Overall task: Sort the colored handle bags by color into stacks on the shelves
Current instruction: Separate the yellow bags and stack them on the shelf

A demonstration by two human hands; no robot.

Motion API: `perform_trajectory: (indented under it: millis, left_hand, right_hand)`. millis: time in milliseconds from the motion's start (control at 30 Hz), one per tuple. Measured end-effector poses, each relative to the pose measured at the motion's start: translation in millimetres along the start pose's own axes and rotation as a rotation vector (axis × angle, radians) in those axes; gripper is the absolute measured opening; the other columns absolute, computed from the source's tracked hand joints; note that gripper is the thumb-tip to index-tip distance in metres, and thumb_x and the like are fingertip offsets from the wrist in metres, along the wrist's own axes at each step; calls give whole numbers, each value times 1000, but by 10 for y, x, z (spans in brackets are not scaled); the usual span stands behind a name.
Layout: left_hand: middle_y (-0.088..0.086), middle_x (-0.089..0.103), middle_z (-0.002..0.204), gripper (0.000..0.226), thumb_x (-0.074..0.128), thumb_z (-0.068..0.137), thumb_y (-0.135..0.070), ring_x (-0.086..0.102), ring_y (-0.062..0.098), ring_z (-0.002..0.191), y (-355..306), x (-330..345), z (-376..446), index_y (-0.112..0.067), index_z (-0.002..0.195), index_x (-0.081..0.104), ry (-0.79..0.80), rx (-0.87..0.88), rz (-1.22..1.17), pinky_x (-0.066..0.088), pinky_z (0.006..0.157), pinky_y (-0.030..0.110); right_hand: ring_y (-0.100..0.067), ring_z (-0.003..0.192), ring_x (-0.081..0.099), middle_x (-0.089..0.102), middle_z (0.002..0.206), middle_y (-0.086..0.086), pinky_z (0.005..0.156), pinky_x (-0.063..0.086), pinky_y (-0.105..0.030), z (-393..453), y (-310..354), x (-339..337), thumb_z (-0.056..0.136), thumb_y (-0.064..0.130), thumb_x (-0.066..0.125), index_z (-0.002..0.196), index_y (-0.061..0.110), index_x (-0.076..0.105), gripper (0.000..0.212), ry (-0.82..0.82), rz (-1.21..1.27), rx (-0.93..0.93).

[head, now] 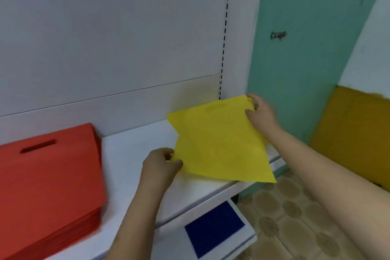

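Note:
A flat yellow handle bag (219, 143) hangs tilted just over the right end of the white shelf (135, 154). My left hand (160, 164) pinches its near left corner. My right hand (259, 114) grips its far right corner by the shelf's upright. A thick stack of red handle bags (48, 177) lies on the same shelf at the left, its handle slot facing the back panel. A dark blue bag (215, 228) lies on the lower shelf below.
The white back panel (105, 48) rises behind the shelf, with a slotted upright (223, 48) at its right end. A green door (306, 48) and an ochre wall section (354, 133) stand to the right. Patterned floor tiles (295, 217) show below.

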State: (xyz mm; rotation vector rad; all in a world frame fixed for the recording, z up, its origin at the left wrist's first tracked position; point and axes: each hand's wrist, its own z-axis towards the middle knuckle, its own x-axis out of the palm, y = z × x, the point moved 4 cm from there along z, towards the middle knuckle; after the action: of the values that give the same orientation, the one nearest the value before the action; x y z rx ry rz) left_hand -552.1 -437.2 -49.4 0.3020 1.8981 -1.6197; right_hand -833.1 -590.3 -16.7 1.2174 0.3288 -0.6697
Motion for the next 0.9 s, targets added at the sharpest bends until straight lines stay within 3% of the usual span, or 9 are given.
perform_trajectory:
  millis: [33, 100, 200, 267, 433, 533, 600, 900]
  left_hand:
    - [3, 69, 99, 17, 68, 85, -23, 62, 19, 87, -16, 37, 87, -15, 101, 68, 58, -5, 67, 45, 73, 28]
    - [6, 71, 96, 27, 65, 89, -33, 64, 21, 88, -67, 82, 275, -8, 98, 71, 99, -2, 161, 45, 71, 30]
    - [3, 66, 113, 38, 60, 92, -43, 60, 21, 108, -180, 114, 535, -11, 111, 67, 62, -27, 250, 40, 76, 25]
    - [4, 59, 117, 33, 56, 94, -46, 55, 22, 118, -288, 187, 647, -17, 109, 55, 80, -60, 277, 38, 79, 25]
    - [10, 50, 140, 60, 49, 96, -52, 52, 21, 114, -511, 451, 829, -6, 135, 46, 101, -73, 315, 36, 80, 26]
    - [12, 47, 142, 66, 46, 96, -56, 46, 27, 127, -512, 605, 895, -6, 138, 42, 107, -112, 352, 41, 96, 32]
    - [13, 45, 143, 67, 45, 96, -56, 42, 30, 131, -529, 676, 928, -6, 140, 40, 93, -144, 355, 39, 102, 35]
    - [16, 38, 137, 65, 55, 92, -54, 31, 35, 131, -661, 938, 983, -14, 140, 39, -71, -258, 423, 38, 99, 38]
  right_hand:
    - [-23, 128, 48, 51, 139, -6, 95, 36, -24, 150, -57, 93, 93, 7, 56, 141, 22, 47, 51, 50, 14, 7]
    - [-22, 128, 49, 51, 140, -5, 96, 37, -24, 443, -132, 270, 93, 6, 56, 140, 21, 48, 50, 142, 13, 0]
    - [-24, 128, 50, 52, 140, -6, 105, 39, -33, 794, -187, 513, 90, 3, 60, 138, 18, 51, 51, 255, -60, -14]
    - [-26, 128, 50, 52, 141, -8, 108, 39, -36, 991, -205, 669, 88, 2, 61, 137, 15, 52, 52, 343, -137, -40]
    - [-25, 129, 49, 50, 143, -7, 109, 36, -35, 1316, -240, 869, 90, 6, 62, 135, 16, 54, 47, 409, -219, -110]
    - [-23, 133, 44, 44, 149, -2, 108, 34, -32, 1373, -266, 952, 93, 15, 59, 138, 20, 51, 46, 489, -254, -104]
    - [-22, 136, 40, 39, 152, -1, 109, 32, -31, 1414, -299, 1016, 95, 21, 58, 141, 20, 48, 47, 555, -279, -100]
    - [-28, 135, 39, 37, 151, -10, 107, 35, -35, 1594, -275, 1132, 97, 30, 54, 143, 10, 44, 51, 726, -257, -19]
